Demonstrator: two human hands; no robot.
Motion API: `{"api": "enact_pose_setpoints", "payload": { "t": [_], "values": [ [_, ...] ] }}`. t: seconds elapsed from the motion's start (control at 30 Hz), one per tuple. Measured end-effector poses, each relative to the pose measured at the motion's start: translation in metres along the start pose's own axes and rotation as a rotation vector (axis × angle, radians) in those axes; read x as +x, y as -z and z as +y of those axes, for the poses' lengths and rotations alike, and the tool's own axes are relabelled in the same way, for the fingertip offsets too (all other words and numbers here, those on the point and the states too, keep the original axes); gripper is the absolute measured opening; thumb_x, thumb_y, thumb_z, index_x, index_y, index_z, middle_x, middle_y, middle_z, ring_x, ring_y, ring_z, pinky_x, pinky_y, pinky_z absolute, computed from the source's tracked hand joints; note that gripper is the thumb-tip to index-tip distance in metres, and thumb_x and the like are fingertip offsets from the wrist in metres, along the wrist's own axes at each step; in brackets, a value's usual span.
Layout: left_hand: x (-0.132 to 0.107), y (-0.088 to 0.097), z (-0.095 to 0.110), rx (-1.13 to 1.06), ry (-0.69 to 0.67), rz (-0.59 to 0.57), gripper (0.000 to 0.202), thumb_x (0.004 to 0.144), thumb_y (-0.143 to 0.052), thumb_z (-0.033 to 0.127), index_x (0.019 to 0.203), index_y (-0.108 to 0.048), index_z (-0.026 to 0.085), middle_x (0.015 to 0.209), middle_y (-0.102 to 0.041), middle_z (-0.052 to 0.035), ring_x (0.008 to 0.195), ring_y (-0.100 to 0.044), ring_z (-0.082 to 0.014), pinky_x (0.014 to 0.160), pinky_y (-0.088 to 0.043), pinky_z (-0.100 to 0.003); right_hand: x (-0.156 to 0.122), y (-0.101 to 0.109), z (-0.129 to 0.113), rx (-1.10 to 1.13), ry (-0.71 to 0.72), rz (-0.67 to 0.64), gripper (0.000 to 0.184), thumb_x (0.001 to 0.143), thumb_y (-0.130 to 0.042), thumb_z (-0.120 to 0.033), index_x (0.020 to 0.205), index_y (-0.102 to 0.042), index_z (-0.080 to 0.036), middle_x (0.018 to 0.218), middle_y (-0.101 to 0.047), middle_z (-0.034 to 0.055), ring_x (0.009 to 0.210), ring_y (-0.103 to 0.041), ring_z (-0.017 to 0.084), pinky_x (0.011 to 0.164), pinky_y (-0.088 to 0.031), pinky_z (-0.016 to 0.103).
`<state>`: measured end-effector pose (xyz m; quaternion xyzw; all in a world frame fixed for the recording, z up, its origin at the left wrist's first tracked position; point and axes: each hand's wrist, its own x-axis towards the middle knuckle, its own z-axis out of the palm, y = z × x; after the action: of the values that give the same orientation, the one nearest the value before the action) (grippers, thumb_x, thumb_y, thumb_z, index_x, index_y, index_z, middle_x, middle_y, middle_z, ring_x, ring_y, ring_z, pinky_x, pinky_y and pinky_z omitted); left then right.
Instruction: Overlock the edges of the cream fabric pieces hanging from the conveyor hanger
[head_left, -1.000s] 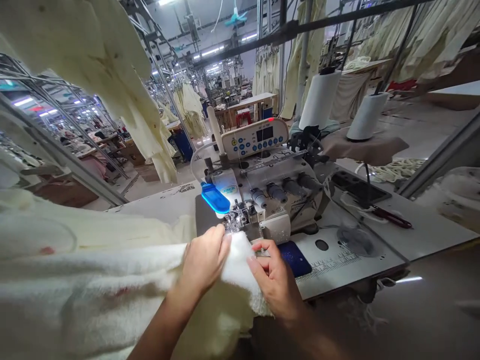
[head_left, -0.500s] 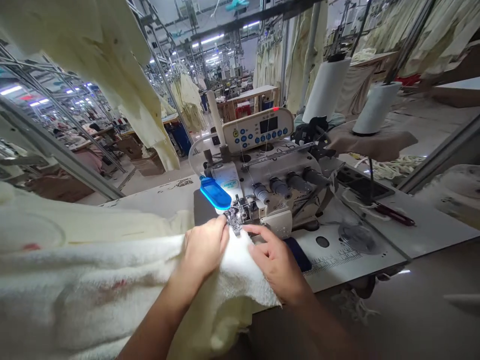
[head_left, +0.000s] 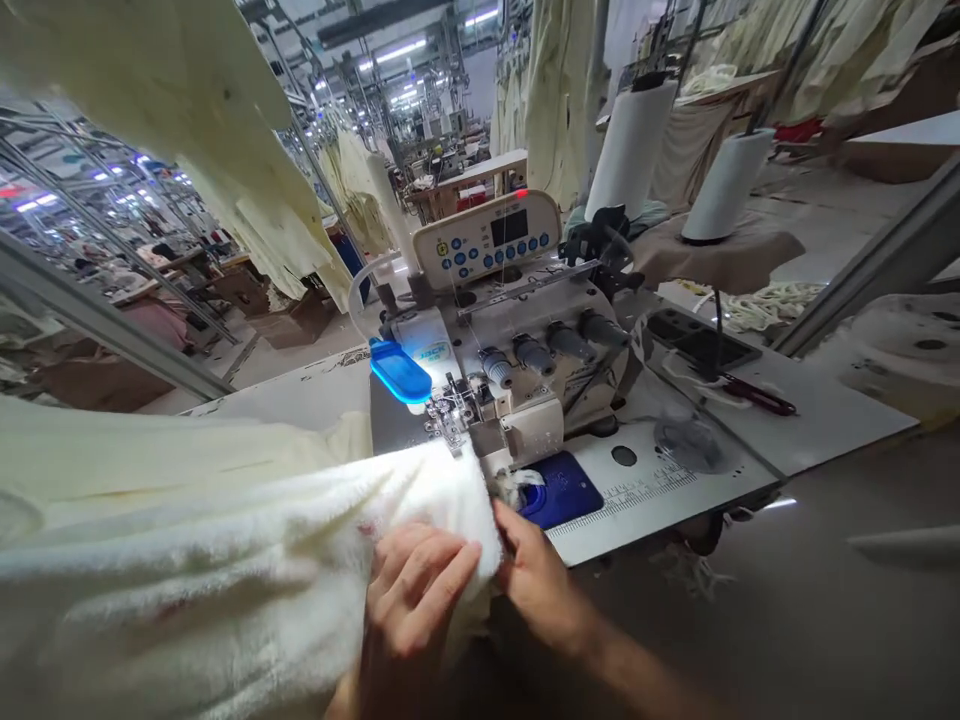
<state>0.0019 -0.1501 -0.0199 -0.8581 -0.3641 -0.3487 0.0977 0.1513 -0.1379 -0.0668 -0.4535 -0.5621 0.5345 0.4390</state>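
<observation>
A length of fluffy white fabric (head_left: 292,540) spreads from the left up to the presser foot (head_left: 450,415) of an overlock sewing machine (head_left: 540,340). My left hand (head_left: 420,590) lies on top of the fabric near its right end, fingers loosely bent and slightly apart. At the fabric's right edge, below the foot, my right hand (head_left: 532,570) grips the edge, thumb on top; its other fingers are mostly hidden. A blue lamp-like cover (head_left: 401,372) glows beside the needle area.
Thread cones (head_left: 634,145) stand behind the machine. Red-handled scissors or snips (head_left: 761,393) lie at right on the worktable (head_left: 832,400). A dark blue pad (head_left: 562,490) sits by the front edge. Cream fabric pieces (head_left: 225,130) hang at upper left.
Both hands have drawn back from the presser foot toward me. My left hand now lies farther down the fabric, and my right holds its edge. The view has shifted slightly.
</observation>
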Motion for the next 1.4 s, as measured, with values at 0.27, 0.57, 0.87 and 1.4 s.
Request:
{"api": "enact_pose_setpoints", "payload": {
  "t": [0.27,0.57,0.87,1.4],
  "values": [
    [-0.003,0.007,0.018,0.029,-0.034,0.047,0.026,0.076,-0.058,0.006,0.1,-0.062,0.012,0.083,-0.064,-0.0072,0.085,-0.058,-0.0176,0.08,-0.044,-0.034,-0.041,0.017,-0.022,-0.051,0.017,-0.088,0.024,0.082,-0.052,-0.035,0.066,-0.051,-0.017,0.062,-0.042,-0.004,0.056,-0.036,0.009,0.05,-0.026,0.021],
    [-0.001,0.004,0.037,0.03,-0.046,0.125,0.021,0.08,-0.051,0.006,0.096,-0.064,0.01,0.085,-0.061,-0.008,0.089,-0.055,-0.0176,0.083,-0.041,-0.035,-0.045,0.03,-0.033,-0.051,0.067,-0.082,0.024,0.077,-0.05,-0.027,0.057,-0.041,-0.017,0.058,-0.038,-0.0039,0.054,-0.036,0.009,0.049,-0.025,0.021],
    [-0.001,0.005,0.034,0.181,-0.083,0.092,0.02,0.084,-0.048,0.011,0.095,-0.064,0.011,0.082,-0.064,-0.0058,0.086,-0.056,-0.0154,0.088,-0.035,-0.035,-0.044,0.037,-0.037,-0.13,0.011,-0.166,0.023,0.086,-0.049,-0.032,0.068,-0.048,-0.018,0.061,-0.045,-0.0033,0.056,-0.043,0.009,0.045,-0.032,0.017],
    [0.002,-0.001,0.016,0.294,-0.054,-0.056,0.036,0.084,-0.043,0.007,0.117,-0.055,0.01,0.121,-0.06,-0.0097,0.121,-0.047,-0.0226,0.104,-0.036,-0.039,-0.021,0.051,-0.029,-0.674,0.955,0.072,0.019,0.089,-0.043,-0.005,0.095,-0.059,-0.013,0.089,-0.064,0.0055,0.082,-0.054,0.015,0.078,-0.039,0.031]
  ]
}}
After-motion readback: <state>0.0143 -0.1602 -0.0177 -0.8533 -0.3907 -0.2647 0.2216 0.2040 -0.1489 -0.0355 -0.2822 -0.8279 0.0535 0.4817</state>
